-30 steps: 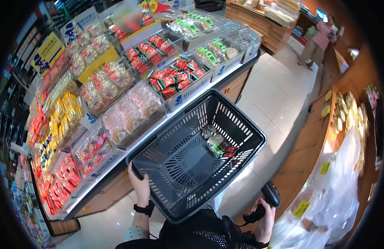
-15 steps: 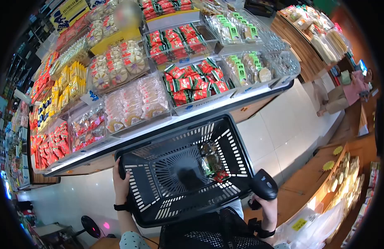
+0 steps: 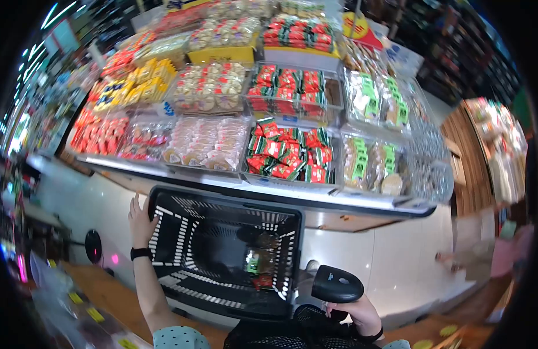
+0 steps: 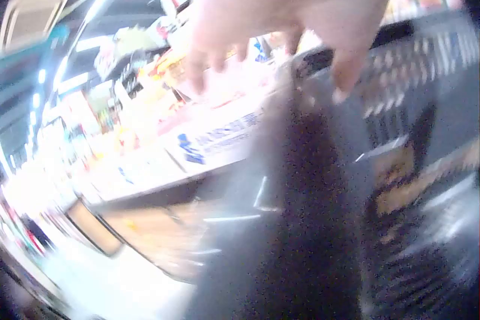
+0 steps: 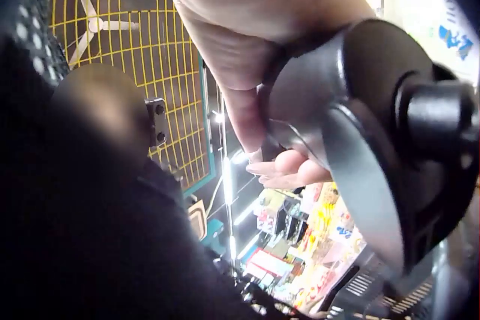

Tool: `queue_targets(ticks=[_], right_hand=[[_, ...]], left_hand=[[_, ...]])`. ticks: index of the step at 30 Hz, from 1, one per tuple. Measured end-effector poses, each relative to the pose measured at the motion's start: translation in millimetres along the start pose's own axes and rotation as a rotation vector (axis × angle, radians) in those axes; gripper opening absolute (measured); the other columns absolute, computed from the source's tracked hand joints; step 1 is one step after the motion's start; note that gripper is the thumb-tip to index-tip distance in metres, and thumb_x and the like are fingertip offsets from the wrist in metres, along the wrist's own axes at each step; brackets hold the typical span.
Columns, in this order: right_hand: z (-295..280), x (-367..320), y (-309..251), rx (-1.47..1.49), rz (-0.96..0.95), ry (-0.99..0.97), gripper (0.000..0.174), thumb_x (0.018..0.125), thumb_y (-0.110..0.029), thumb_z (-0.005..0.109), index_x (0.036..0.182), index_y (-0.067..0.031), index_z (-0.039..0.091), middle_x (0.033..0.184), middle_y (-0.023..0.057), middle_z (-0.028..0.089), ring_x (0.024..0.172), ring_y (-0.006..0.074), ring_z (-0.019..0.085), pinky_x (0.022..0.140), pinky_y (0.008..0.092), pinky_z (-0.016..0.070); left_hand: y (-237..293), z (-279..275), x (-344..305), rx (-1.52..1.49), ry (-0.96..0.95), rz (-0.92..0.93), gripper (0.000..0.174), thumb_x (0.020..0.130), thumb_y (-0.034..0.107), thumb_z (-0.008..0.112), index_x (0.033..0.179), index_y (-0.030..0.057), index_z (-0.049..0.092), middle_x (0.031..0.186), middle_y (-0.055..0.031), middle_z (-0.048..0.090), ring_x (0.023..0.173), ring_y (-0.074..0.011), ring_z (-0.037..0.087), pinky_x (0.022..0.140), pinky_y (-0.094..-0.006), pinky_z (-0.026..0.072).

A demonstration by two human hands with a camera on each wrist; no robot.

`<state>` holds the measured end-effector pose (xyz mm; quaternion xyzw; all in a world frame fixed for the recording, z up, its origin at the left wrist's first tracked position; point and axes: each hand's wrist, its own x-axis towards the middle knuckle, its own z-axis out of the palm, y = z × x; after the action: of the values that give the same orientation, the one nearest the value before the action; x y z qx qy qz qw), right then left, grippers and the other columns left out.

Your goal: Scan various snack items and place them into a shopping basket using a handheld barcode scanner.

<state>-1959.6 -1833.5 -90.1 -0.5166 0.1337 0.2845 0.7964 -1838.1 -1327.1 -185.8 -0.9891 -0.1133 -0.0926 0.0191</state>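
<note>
A black plastic shopping basket (image 3: 222, 232) with slotted sides hangs before the person's body, close to the front edge of the snack display. My left hand (image 3: 143, 224) holds its left rim, the thumb inside and the fingers outside; the left wrist view shows this hand (image 4: 292, 5) straddling the rim from above. Inside the basket lie a clear packet with a green label (image 3: 254, 263) and a red packet (image 3: 262, 282). My right hand (image 3: 362, 314) grips a black handheld barcode scanner (image 3: 337, 284) just right of the basket. Its rounded head fills much of the right wrist view.
Ahead stands a display counter with clear bins of red-and-green packets (image 3: 289, 152), pale wrapped cakes (image 3: 208, 142) and green-labelled packs (image 3: 368, 163). A wooden stand (image 3: 464, 154) is at the right, with a blurred person (image 3: 484, 253) near it. Plastic bags (image 3: 65, 291) lie at lower left.
The view has turned, so the display now runs nearly straight across in front. The basket and left hand have shifted left in view, and the scanner now stands apart from the basket's right side.
</note>
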Motion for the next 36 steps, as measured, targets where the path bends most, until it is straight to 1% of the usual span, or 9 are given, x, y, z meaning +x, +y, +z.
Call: queue_targets(ticks=[6, 10, 14, 19, 25, 26, 29, 31, 36], right_hand=[[-108.1, -30.0, -51.5, -0.247, 0.108, 0.033, 0.023, 0.074, 0.002, 0.062, 0.096, 0.0033, 0.057, 0.077, 0.0075, 0.061, 0.065, 0.0136, 0.058, 0.060, 0.0268, 0.0477], [-143.1, -20.8, -68.1, -0.288, 0.074, 0.058, 0.015, 0.077, -0.004, 0.060, 0.090, 0.0030, 0.058, 0.073, 0.0075, 0.060, 0.061, 0.0129, 0.057, 0.058, 0.0263, 0.0467], [-124.2, -0.1, -85.4, -0.210, -0.026, 0.069, 0.015, 0.078, -0.004, 0.058, 0.091, 0.0034, 0.057, 0.073, 0.0083, 0.058, 0.060, 0.0138, 0.056, 0.057, 0.0266, 0.0463], [-97.3, 37.9, -104.0, -0.182, -0.048, -0.070, 0.016, 0.079, -0.005, 0.056, 0.092, 0.0042, 0.055, 0.074, 0.0094, 0.058, 0.059, 0.0150, 0.056, 0.056, 0.0267, 0.0456], [-71.5, 84.2, -126.7, -0.291, -0.070, -0.058, 0.017, 0.076, -0.007, 0.059, 0.091, 0.0015, 0.055, 0.068, 0.0072, 0.056, 0.056, 0.0150, 0.055, 0.051, 0.0265, 0.0457], [-69.6, 89.9, -127.4, -0.301, -0.068, -0.067, 0.017, 0.076, -0.007, 0.059, 0.091, 0.0015, 0.055, 0.068, 0.0072, 0.056, 0.056, 0.0150, 0.055, 0.051, 0.0265, 0.0457], [-71.4, 105.2, -128.8, -0.316, -0.109, -0.041, 0.016, 0.077, -0.007, 0.060, 0.090, 0.0008, 0.055, 0.068, 0.0076, 0.056, 0.055, 0.0144, 0.055, 0.049, 0.0254, 0.0453], [-67.6, 107.6, -133.1, -0.311, -0.087, -0.045, 0.015, 0.078, -0.006, 0.059, 0.091, 0.0012, 0.055, 0.068, 0.0074, 0.057, 0.055, 0.0140, 0.055, 0.051, 0.0254, 0.0446], [-64.6, 123.8, -143.0, -0.402, -0.056, -0.097, 0.010, 0.077, -0.003, 0.060, 0.087, 0.0010, 0.058, 0.064, 0.0045, 0.057, 0.054, 0.0113, 0.054, 0.053, 0.0248, 0.0432]], left_hand=[[154.4, -57.5, -79.1, -0.462, -0.153, -0.139, 0.046, 0.076, 0.035, 0.063, 0.107, 0.0006, 0.056, 0.102, -0.0210, 0.058, 0.101, -0.0329, 0.053, 0.083, -0.0404, 0.0422], [230.3, -15.1, -114.2, -0.438, -1.038, 0.086, 0.054, 0.079, 0.053, 0.051, 0.093, 0.0027, 0.064, 0.071, -0.0176, 0.063, 0.074, -0.0286, 0.063, 0.069, -0.0391, 0.0473], [276.6, 63.3, -172.9, -0.216, -1.054, 0.272, 0.049, 0.076, 0.052, 0.053, 0.089, 0.0074, 0.067, 0.085, -0.0106, 0.066, 0.083, -0.0259, 0.062, 0.073, -0.0373, 0.0477], [285.9, 106.5, -166.1, -0.171, -1.479, 0.397, 0.030, 0.080, 0.033, 0.050, 0.088, 0.0103, 0.068, 0.083, -0.0074, 0.066, 0.078, -0.0230, 0.063, 0.068, -0.0351, 0.0487], [285.6, 120.8, -197.4, -0.264, -1.122, -0.454, 0.030, 0.082, 0.028, 0.046, 0.094, 0.0095, 0.066, 0.088, -0.0075, 0.066, 0.080, -0.0243, 0.063, 0.069, -0.0387, 0.0499], [286.8, 193.5, -228.3, 0.060, -1.122, -0.078, 0.030, 0.081, 0.025, 0.047, 0.098, 0.0080, 0.064, 0.096, -0.0085, 0.064, 0.085, -0.0283, 0.062, 0.065, -0.0470, 0.0500], [304.3, 181.5, -219.0, 0.130, -1.201, -0.214, 0.031, 0.080, 0.024, 0.048, 0.102, 0.0076, 0.063, 0.106, -0.0126, 0.060, 0.089, -0.0317, 0.060, 0.060, -0.0516, 0.0491], [309.8, 180.1, -224.2, 0.188, -1.231, -0.275, 0.049, 0.085, 0.022, 0.045, 0.129, 0.0015, 0.039, 0.134, -0.0201, 0.032, 0.101, -0.0418, 0.051, 0.068, -0.0559, 0.0449], [307.8, 181.9, -214.2, -0.080, -0.854, -1.000, 0.089, 0.074, 0.032, 0.064, 0.133, -0.0047, 0.009, 0.103, -0.0150, 0.056, 0.093, -0.0259, 0.059, 0.075, -0.0347, 0.0491]])
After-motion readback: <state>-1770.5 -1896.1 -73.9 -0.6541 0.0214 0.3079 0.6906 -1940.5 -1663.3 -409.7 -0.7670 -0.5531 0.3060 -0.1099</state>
